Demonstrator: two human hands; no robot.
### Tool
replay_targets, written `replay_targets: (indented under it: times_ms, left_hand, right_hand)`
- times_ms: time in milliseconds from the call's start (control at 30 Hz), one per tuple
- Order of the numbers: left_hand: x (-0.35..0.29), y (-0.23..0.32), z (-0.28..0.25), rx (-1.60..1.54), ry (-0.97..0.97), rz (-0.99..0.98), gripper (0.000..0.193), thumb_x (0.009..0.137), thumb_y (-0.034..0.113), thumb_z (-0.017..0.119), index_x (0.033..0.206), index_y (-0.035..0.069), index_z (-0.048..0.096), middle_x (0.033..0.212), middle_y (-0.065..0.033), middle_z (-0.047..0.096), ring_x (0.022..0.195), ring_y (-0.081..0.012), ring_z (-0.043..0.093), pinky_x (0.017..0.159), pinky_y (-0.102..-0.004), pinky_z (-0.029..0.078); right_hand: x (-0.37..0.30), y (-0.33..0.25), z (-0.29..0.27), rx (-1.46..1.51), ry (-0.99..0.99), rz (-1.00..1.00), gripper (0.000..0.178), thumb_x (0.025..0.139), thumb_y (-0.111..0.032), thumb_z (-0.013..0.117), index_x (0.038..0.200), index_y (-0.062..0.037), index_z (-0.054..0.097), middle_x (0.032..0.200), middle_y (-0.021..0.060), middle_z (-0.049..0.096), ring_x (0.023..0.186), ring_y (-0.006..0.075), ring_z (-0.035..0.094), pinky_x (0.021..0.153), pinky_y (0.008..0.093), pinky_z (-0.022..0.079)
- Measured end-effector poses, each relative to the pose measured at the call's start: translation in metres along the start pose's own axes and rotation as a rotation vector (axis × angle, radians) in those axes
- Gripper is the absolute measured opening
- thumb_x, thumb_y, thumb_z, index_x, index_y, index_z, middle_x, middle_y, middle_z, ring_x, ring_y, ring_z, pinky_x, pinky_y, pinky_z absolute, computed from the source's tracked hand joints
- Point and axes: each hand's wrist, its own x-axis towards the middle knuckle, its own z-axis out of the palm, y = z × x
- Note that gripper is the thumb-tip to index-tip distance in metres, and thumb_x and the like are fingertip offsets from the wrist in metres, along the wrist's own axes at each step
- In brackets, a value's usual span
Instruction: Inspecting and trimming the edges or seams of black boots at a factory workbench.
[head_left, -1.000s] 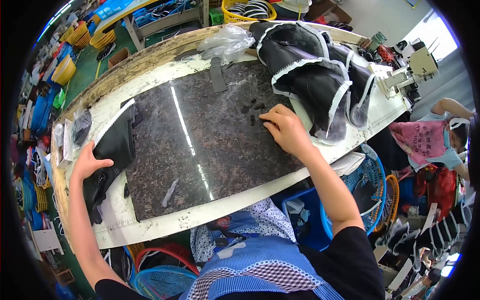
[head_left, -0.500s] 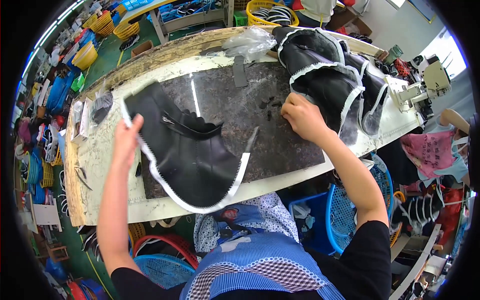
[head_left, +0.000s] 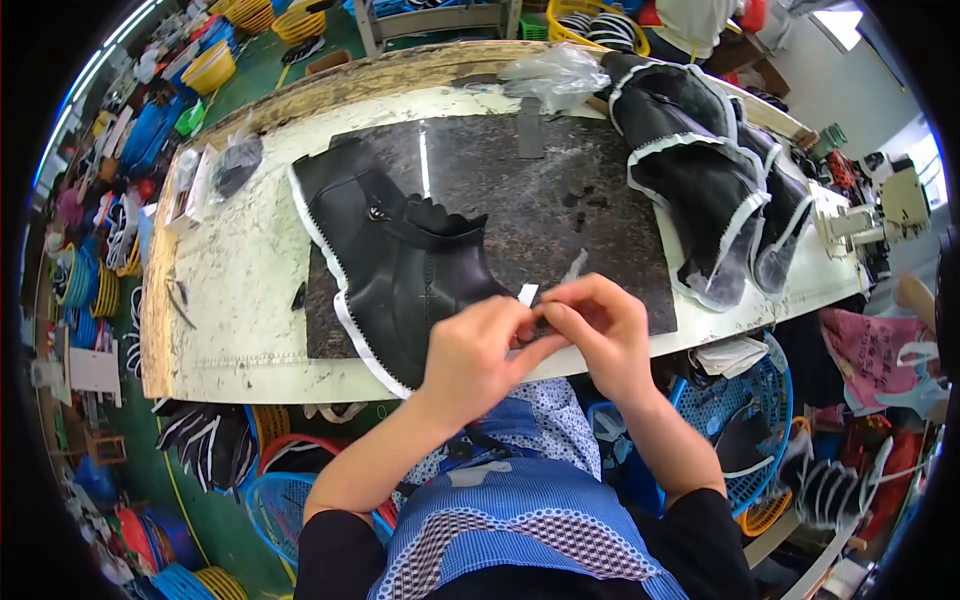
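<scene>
A black boot upper (head_left: 385, 265) with white zigzag-edged tape lies on the dark board (head_left: 590, 165). My left hand (head_left: 480, 350) is closed at its lower right edge, covering part of it. A short white tape end (head_left: 528, 294) stands out just above the fingertips. My right hand (head_left: 607, 335) meets the left with thumb and finger pinched together; what sits in that pinch is too small to make out. Beyond the hands, a thin grey strip (head_left: 574, 265) lies on the board.
More black uppers (head_left: 700, 185) are stacked at the right of the table. Along the far side are a clear plastic bag (head_left: 560, 72) and a grey strip (head_left: 530, 130). Snips (head_left: 181, 300) lie at the left. A sewing machine (head_left: 885, 210) stands far right, a blue basket (head_left: 745, 440) below.
Both hands have come together at the lower right edge of the upper: the left from its left edge, the right from beside the stacked uppers. The upper now lies flatter on the board.
</scene>
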Motion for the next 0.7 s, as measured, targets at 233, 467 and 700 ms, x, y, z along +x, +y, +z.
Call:
replay_targets:
  times_ms: [233,467,700]
  left_hand:
    - [-0.03,0.015,0.01,-0.302,-0.127,-0.126,0.015,0.076,0.007,0.074,0.086,0.003,0.064,0.069,-0.0079,0.061,0.055,-0.0217,0.059,0.048,-0.0306,0.047]
    - [-0.033,0.008,0.007,0.02,-0.178,0.073,0.027,0.079,0.022,0.073,0.092,0.002,0.062,0.075,-0.0093,0.063,0.064,-0.0243,0.063,0.055,-0.031,0.05]
    - [-0.007,-0.007,0.001,0.463,-0.082,-0.058,0.04,0.068,0.02,0.078,0.098,0.005,0.056,0.102,-0.0113,0.06,0.096,-0.0288,0.056,0.084,-0.0393,0.043]
  right_hand:
    - [-0.035,0.018,-0.01,0.306,-0.065,0.229,0.01,0.088,-0.004,0.064,0.097,0.0007,0.063,0.091,0.0048,0.065,0.086,0.0095,0.062,0.077,0.0236,0.051]
    - [-0.028,0.017,-0.013,0.291,-0.139,0.27,0.009,0.09,-0.006,0.062,0.095,0.0007,0.061,0.094,0.0049,0.064,0.086,0.0091,0.061,0.078,0.0225,0.05]
    - [0.03,0.011,-0.063,-0.837,-0.211,-0.172,0.004,0.087,-0.001,0.056,0.09,-0.0008,0.055,0.104,0.0155,0.064,0.103,0.028,0.063,0.088,0.0333,0.047]
